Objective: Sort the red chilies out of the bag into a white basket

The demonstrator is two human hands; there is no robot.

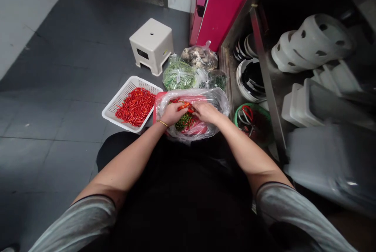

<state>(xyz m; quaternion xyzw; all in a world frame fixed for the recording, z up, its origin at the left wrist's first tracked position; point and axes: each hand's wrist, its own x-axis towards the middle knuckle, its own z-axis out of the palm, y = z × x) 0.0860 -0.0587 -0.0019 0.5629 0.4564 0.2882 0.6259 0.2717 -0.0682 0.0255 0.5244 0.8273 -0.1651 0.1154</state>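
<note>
While the left hand grips them, red chilies jut rightward.

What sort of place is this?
Probably a restaurant kitchen's prep or storage corner: a white basket of red chilies, bagged greens beside it, and a metal shelf with stacked plastic tubs.

Slender red chillies, over open plastic bag
</note>
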